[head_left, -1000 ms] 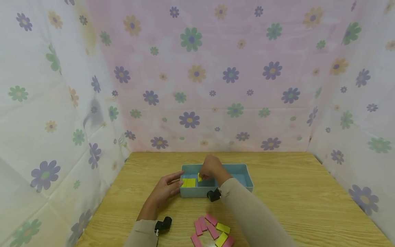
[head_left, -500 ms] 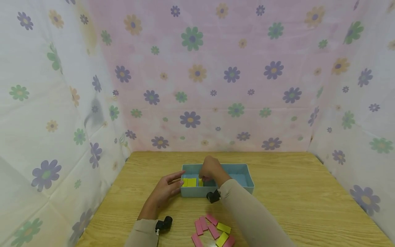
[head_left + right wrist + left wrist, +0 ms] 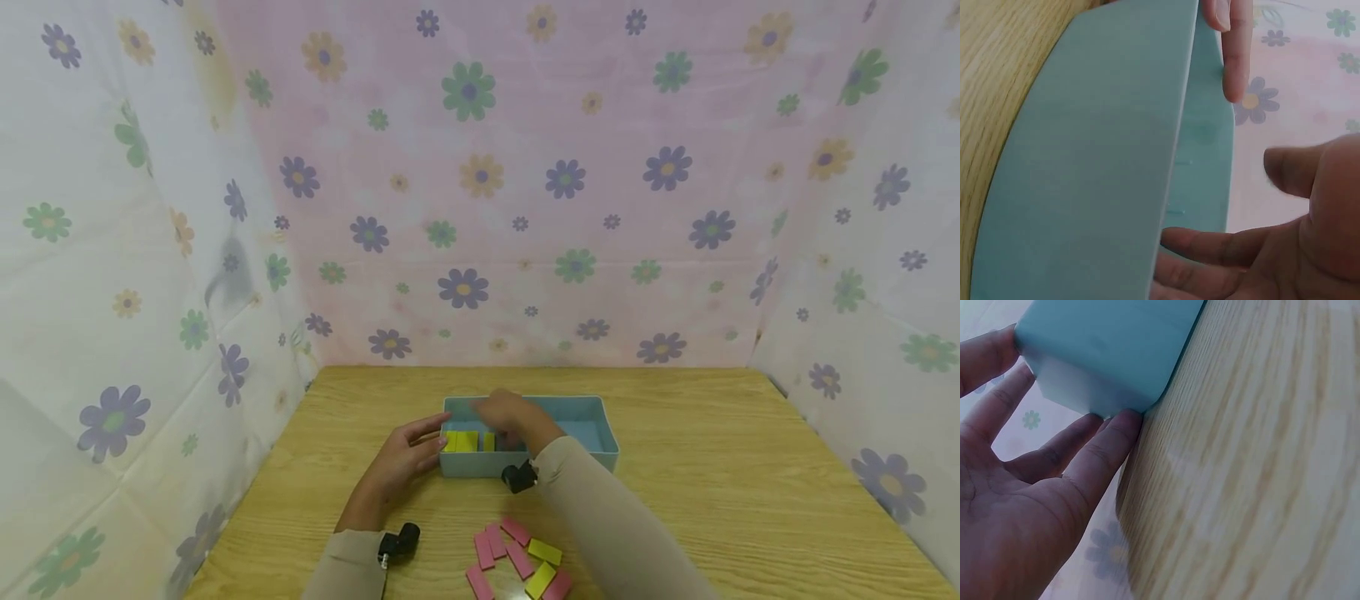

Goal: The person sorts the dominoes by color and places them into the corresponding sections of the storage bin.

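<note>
A light blue rectangular box [image 3: 570,463] stands on the table. At its left end lie yellow domino-like blocks [image 3: 461,442] side by side, with a single yellow block [image 3: 489,442] set apart to their right. My left hand [image 3: 408,454] rests its extended fingers against the box's left end, fingertips touching the wall [image 3: 1094,378] in the left wrist view. Over the box's interior is my right hand [image 3: 513,417], thumb apart from the fingers and nothing held. In the right wrist view, that hand [image 3: 1260,244] has some fingers partly hidden by the box's side wall.
Several pink blocks [image 3: 518,561] and yellow blocks [image 3: 544,552] lie scattered on the wooden table [image 3: 690,475] in front of the box, near the right forearm. Flower-printed cloth [image 3: 510,142] hangs behind and at both sides of the table.
The right hand has let go of the yellow block, which now stands in the box, and has lifted and opened above it. The left hand keeps its place on the box.
</note>
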`<state>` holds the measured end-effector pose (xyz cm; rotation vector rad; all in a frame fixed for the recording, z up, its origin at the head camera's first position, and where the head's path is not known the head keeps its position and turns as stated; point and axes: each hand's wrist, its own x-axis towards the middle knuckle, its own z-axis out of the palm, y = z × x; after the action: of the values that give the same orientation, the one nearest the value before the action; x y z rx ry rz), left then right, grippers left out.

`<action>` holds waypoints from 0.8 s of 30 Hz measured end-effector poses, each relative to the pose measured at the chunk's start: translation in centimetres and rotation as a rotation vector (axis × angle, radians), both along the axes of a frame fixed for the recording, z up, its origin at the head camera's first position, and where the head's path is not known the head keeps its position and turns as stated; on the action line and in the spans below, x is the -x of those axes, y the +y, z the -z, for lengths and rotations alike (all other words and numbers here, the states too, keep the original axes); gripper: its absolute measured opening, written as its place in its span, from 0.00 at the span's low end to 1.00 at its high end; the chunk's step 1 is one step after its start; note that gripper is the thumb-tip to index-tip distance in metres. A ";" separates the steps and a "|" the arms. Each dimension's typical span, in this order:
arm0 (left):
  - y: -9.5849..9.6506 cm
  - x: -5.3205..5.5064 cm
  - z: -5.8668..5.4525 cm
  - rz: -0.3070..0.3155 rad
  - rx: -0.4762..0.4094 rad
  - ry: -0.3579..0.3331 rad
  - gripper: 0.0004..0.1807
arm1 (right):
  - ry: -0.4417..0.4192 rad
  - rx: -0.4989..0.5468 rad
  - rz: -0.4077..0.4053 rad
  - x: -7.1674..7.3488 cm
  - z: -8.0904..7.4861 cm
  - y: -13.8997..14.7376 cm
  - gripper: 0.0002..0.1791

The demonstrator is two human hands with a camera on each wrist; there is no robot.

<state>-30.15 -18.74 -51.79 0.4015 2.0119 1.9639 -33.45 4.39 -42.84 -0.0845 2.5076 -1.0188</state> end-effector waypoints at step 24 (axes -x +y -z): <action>-0.1 0.1 0.1 0.001 0.028 0.020 0.32 | -0.034 0.077 -0.040 -0.9 0.4 -0.4 0.49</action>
<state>-30.29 -18.83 -51.87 0.4162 2.0489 1.9361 -32.50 3.96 -43.20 -0.1389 2.4261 -1.0911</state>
